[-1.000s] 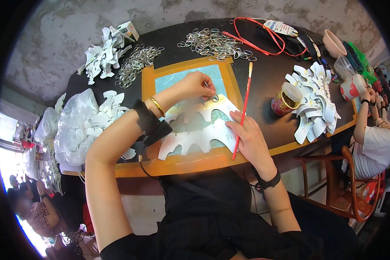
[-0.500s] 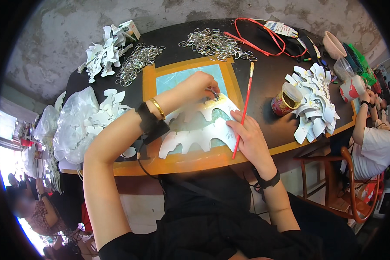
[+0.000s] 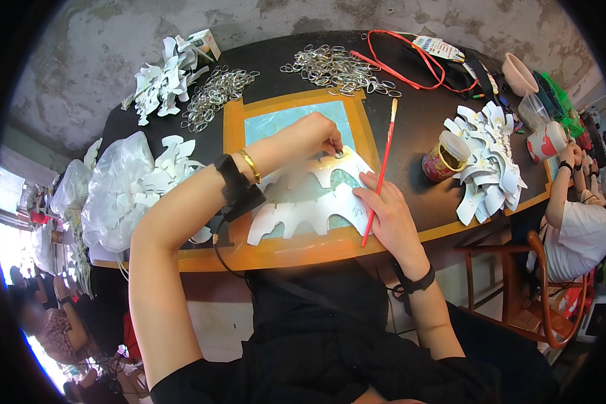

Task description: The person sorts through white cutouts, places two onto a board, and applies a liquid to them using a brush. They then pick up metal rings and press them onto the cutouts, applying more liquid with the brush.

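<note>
My left hand pinches a small metal ring at the glue-stained upper edge of a white scalloped piece. The ring touches that yellowish patch. Two rows of white cut-outs show on the mat, partly hidden by my left forearm. My right hand rests its fingertips on the right end of the white piece. Between its fingers it holds a long red brush, with the bristle end pointing away from me.
Heaps of metal rings lie at the back. White cut-outs are piled at right beside an open tin. A plastic bag with more pieces sits left. At far right a co-worker sits near a wooden chair.
My left hand has rolled slightly and its fingers now press the ring closer against the white piece's edge. My right hand and the brush stay nearly still.
</note>
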Motion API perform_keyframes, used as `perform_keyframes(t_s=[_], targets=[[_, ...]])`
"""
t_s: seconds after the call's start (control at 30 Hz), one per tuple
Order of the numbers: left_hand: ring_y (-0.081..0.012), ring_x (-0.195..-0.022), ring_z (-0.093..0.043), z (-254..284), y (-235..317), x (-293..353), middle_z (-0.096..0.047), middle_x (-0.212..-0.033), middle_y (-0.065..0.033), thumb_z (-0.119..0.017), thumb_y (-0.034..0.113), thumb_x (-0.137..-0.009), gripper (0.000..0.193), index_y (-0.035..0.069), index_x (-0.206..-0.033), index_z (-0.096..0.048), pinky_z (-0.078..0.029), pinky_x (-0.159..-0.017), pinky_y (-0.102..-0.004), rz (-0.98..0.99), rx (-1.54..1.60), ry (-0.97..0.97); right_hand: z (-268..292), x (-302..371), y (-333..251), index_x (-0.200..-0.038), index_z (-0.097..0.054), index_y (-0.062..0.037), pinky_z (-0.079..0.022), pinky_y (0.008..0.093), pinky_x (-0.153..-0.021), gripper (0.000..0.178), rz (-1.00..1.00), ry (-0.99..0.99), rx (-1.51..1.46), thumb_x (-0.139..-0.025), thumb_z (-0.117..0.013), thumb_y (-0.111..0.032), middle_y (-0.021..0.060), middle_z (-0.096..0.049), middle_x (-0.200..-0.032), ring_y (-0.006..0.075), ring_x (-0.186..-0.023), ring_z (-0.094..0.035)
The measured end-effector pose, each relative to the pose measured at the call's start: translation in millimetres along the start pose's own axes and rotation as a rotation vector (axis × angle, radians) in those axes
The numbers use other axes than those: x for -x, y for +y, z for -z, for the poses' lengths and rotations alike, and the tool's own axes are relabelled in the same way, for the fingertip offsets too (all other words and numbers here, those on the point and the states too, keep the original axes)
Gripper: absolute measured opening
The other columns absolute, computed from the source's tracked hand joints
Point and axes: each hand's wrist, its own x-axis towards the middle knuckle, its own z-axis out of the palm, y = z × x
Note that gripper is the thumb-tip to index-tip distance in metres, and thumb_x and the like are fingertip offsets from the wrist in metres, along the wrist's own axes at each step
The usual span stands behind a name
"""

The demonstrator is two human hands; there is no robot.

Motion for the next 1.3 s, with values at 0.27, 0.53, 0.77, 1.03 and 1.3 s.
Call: perform_keyframes(t_s=[0.27,0.53,0.77,1.03,1.3], targets=[[-0.0280,-0.081,-0.069,-4,-8,-2,-0.072,-0.088,-0.0111,-0.075,0.001,-0.077,0.020,0.005,-0.096,-0.077,-0.055,-0.075,-0.0351,-0.070,0.025,0.025,1,0,-2,-0.108,-0.066,-0.0046,-0.045,0.0469,-0.104,0.025,0.001,0.018,-0.009,-0.083,-0.068,-0.003,0.0191,-0.063,-0.127,0.0379,-0.123,-0.057],[-0.0299,-0.084,-0.069,20,-9,-8,-0.072,-0.088,-0.0137,-0.076,0.009,-0.079,0.023,0.006,-0.101,-0.078,-0.055,-0.077,-0.0373,0.109,-0.058,0.210,-2,1,-1,-0.110,-0.066,-0.0057,-0.047,0.0466,-0.101,0.022,0.012,0.058,-0.017,-0.088,-0.066,-0.002,0.0179,-0.065,-0.124,0.0375,-0.120,-0.059],[-0.0290,-0.094,-0.067,28,-66,-67,-0.068,-0.093,-0.0135,-0.068,0.013,-0.085,0.013,0.004,-0.093,-0.072,-0.056,-0.083,-0.0389,-0.007,-0.788,0.257,-2,2,1,-0.109,-0.065,-0.0045,-0.045,0.0474,-0.103,0.027,0.015,0.044,-0.052,-0.083,-0.069,-0.003,0.0205,-0.063,-0.128,0.0389,-0.122,-0.057],[-0.0332,-0.086,-0.068,27,-56,-66,-0.068,-0.087,-0.0136,-0.065,0.016,-0.083,0.012,0.006,-0.088,-0.068,-0.056,-0.075,-0.0438,0.003,-0.703,0.293,-4,3,4,-0.110,-0.065,-0.0055,-0.045,0.0472,-0.103,0.027,0.014,0.050,-0.053,-0.083,-0.068,-0.003,0.0194,-0.064,-0.128,0.0382,-0.123,-0.058],[-0.0114,-0.082,-0.065,48,4,5,-0.070,-0.091,-0.0046,-0.066,0.017,-0.091,0.018,0.001,-0.100,-0.069,-0.053,-0.073,-0.0263,0.406,0.460,0.154,-4,2,4,-0.109,-0.065,-0.0059,-0.045,0.0463,-0.103,0.027,0.002,0.039,-0.050,-0.083,-0.068,0.000,0.0187,-0.063,-0.128,0.0373,-0.123,-0.058]])
